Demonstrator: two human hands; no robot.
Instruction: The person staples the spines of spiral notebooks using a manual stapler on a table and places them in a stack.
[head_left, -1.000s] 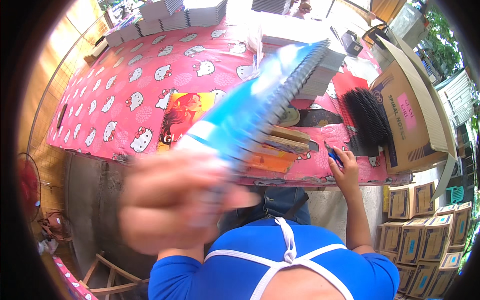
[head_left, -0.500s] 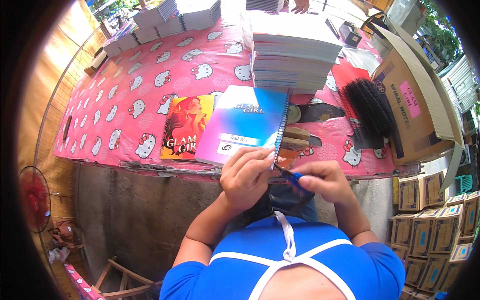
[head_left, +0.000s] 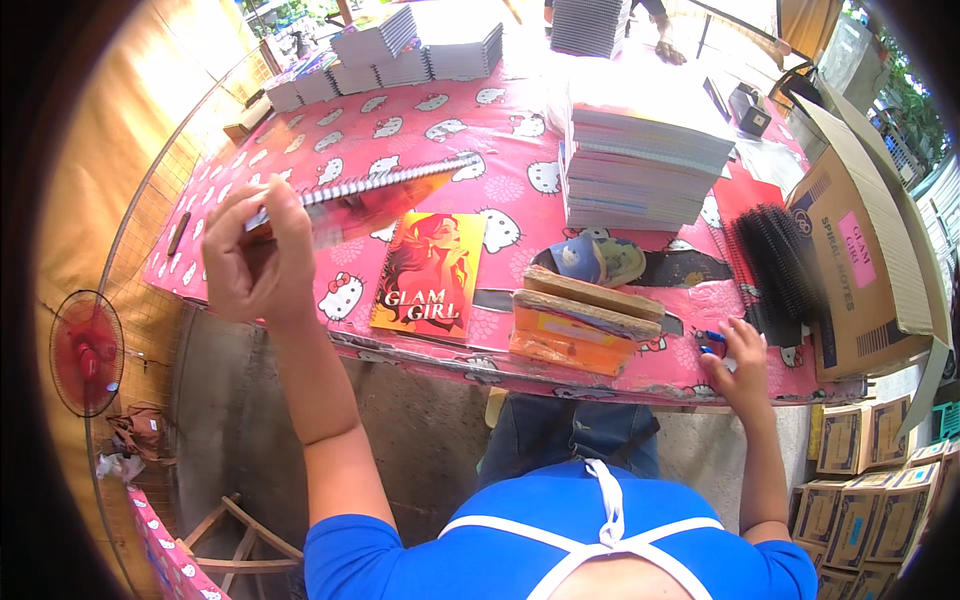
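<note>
My left hand [head_left: 262, 250] is raised over the left part of the table, pinching a spiral notebook [head_left: 375, 200] by one end. The notebook is tilted nearly edge-on, its coil upward and a red-orange cover facing down. Beneath and to its right, a red and yellow notebook [head_left: 430, 275] lies flat on the cloth. At the table's front right edge, my right hand [head_left: 742, 368] rests with thumb and fingers apart beside the blue handles of small pliers [head_left: 712, 338]; the jaws are not clearly visible.
A tall notebook stack [head_left: 640, 170] stands mid-table, with a worn wooden block [head_left: 585, 325] in front. Black spiral coils [head_left: 775, 265] lie beside an open carton [head_left: 870, 260]. More notebooks [head_left: 380, 60] are piled at the far left. A person's hand [head_left: 670, 50] shows at the far side.
My left hand has lifted the notebook away from the front edge to the left, turning it edge-on. My right hand has moved right with the pliers, down to the tabletop, and its fingers have spread.
</note>
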